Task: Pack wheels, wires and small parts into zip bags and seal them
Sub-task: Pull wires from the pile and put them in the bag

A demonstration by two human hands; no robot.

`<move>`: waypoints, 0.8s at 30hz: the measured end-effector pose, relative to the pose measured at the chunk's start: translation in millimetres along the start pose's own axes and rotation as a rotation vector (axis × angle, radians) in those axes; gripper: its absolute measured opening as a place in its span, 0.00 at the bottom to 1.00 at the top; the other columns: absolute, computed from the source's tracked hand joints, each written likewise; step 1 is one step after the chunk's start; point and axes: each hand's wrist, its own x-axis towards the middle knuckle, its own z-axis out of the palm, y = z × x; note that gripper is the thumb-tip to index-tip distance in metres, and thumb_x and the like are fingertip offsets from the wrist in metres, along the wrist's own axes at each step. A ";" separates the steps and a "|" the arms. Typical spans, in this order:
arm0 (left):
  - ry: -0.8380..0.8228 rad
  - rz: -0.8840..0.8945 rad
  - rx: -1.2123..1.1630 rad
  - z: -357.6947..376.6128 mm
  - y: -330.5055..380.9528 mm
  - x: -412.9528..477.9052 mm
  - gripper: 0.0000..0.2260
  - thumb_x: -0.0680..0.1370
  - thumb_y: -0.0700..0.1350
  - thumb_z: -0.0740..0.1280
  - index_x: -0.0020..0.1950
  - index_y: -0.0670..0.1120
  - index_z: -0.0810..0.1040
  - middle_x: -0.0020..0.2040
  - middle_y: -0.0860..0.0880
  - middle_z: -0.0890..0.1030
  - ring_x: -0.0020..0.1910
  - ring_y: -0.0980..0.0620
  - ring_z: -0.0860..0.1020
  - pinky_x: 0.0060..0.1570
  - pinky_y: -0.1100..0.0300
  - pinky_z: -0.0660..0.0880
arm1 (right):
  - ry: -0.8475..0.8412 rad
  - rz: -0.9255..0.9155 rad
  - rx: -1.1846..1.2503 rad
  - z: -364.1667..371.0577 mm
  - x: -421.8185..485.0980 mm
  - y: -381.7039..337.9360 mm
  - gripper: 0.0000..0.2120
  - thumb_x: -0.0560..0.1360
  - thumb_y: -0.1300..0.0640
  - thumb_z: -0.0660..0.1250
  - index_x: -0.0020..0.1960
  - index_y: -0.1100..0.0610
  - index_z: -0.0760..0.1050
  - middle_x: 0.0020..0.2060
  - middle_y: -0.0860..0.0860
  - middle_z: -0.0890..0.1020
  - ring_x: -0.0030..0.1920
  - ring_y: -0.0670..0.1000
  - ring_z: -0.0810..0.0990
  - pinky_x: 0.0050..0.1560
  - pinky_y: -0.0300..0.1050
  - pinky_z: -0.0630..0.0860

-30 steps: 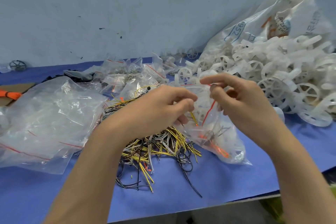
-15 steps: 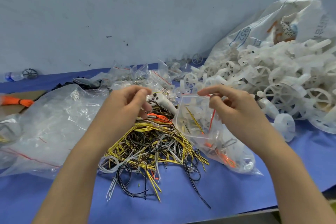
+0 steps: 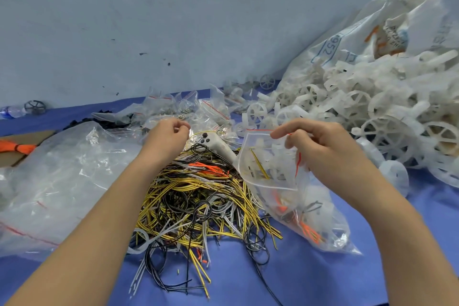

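Right hand [image 3: 320, 154] holds a small clear zip bag [image 3: 267, 161] up above the table, thumb and forefinger pinching its top edge by the red seal line, the other fingers curled behind the film. The mouth is open. Inside: white plastic parts and a yellow-black wire; finer contents cannot be made out.

Left hand [image 3: 166, 135] is over the far side of the wire pile [image 3: 198, 196], fingers curled, fingertips drawn together near the thumb. Whether anything is pinched between them cannot be told. The two hands are well apart.

The wire pile lies on the blue table cover [image 3: 248, 281] between the forearms: yellow-black, white, black and a few orange strands, tangled. A white handheld controller [image 3: 213, 145] with dark buttons rests on the pile's far edge, just beside the left hand.

Below the held bag, a larger clear bag [image 3: 323, 226] lies on the cover with orange wires and white parts inside. To the left, a large crumpled clear plastic bag [image 3: 62, 181]. Behind the hands, a cluster of small zip bags [image 3: 188, 109] with red seal lines.

Right side: a heap of white plastic wheels [image 3: 372, 117] spills from a white woven sack [image 3: 372, 32] leaning against the grey-blue wall [image 3: 173, 20]. One dark wheel [image 3: 34, 106] stands at the far left by the wall.
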 end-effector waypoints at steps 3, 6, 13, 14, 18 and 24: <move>-0.032 -0.030 0.065 -0.1 -10.2 9.8 0.11 0.82 0.46 0.59 0.58 0.49 0.79 0.52 0.48 0.82 0.51 0.49 0.78 0.55 0.51 0.74 | 0.002 0.010 -0.002 0.7 -0.7 -1.7 0.20 0.76 0.61 0.59 0.42 0.40 0.83 0.34 0.40 0.81 0.37 0.64 0.75 0.34 0.58 0.74; -0.061 -0.040 0.133 -1.0 -16.8 23.9 0.11 0.82 0.45 0.59 0.59 0.46 0.79 0.44 0.50 0.80 0.42 0.50 0.77 0.45 0.55 0.73 | -0.002 0.009 0.003 4.1 -0.1 -2.5 0.20 0.76 0.60 0.59 0.41 0.40 0.83 0.35 0.41 0.81 0.38 0.64 0.76 0.36 0.59 0.75; -0.096 -0.126 0.270 2.9 -36.5 67.1 0.16 0.80 0.40 0.58 0.32 0.46 0.64 0.30 0.47 0.64 0.31 0.48 0.62 0.34 0.56 0.60 | -0.020 -0.005 0.004 14.5 9.7 1.4 0.19 0.77 0.59 0.59 0.42 0.40 0.83 0.35 0.42 0.81 0.36 0.63 0.77 0.38 0.57 0.77; -0.094 -0.140 0.284 3.5 -41.6 73.1 0.17 0.80 0.40 0.58 0.31 0.46 0.62 0.30 0.47 0.63 0.31 0.48 0.61 0.33 0.57 0.58 | -0.025 -0.006 0.007 14.7 10.9 2.3 0.19 0.77 0.59 0.59 0.42 0.40 0.83 0.35 0.41 0.81 0.36 0.63 0.77 0.37 0.58 0.77; -0.081 -0.158 0.478 -0.8 -64.1 96.8 0.11 0.81 0.38 0.57 0.47 0.41 0.79 0.47 0.41 0.79 0.43 0.44 0.75 0.42 0.55 0.71 | -0.057 -0.010 0.027 13.9 14.4 7.5 0.19 0.76 0.59 0.58 0.42 0.40 0.83 0.36 0.40 0.81 0.36 0.63 0.77 0.36 0.58 0.76; -0.149 -0.095 0.963 -1.8 -95.1 126.9 0.15 0.81 0.43 0.61 0.63 0.56 0.79 0.80 0.45 0.49 0.77 0.39 0.51 0.71 0.41 0.59 | -0.060 0.005 0.088 19.0 25.4 18.0 0.19 0.76 0.58 0.58 0.43 0.40 0.84 0.35 0.42 0.81 0.32 0.53 0.77 0.33 0.48 0.75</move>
